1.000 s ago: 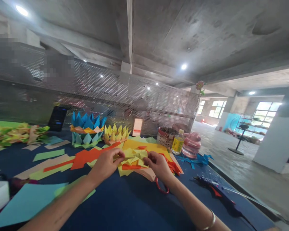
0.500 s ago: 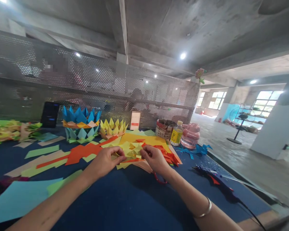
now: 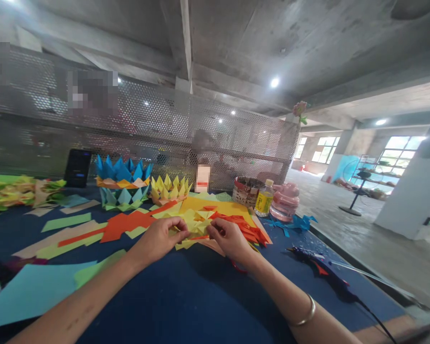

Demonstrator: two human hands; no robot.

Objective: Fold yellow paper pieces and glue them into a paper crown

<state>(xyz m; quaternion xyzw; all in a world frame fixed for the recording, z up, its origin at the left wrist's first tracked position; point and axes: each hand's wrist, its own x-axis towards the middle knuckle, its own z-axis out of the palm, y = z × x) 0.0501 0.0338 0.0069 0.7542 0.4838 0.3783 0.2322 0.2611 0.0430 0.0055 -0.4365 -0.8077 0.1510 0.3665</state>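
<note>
My left hand (image 3: 168, 234) and my right hand (image 3: 229, 234) pinch a folded piece of yellow paper (image 3: 195, 224) from either side, thumbs against fingertips. The paper has pointed folds and hangs just over the pile in the middle of the table. Around it lie red-orange folded pieces (image 3: 245, 227), a large orange-yellow sheet (image 3: 232, 208) and pale green and peach scraps. Partly hidden under my right wrist are scissors with a red handle (image 3: 239, 267). Behind my left hand stands a yellow folded-paper ring (image 3: 170, 189) with upright points.
A blue and orange paper crown (image 3: 123, 184) and a dark phone (image 3: 78, 168) stand at the back left. To the right are a yellow-labelled bottle (image 3: 263, 200), a pink jug (image 3: 284, 203) and a corded glue gun (image 3: 322, 267). Light-blue sheets (image 3: 32, 291) lie front left.
Both hands stay pinched on the yellow paper, with only slight finger movement. The whole view has shifted a little.
</note>
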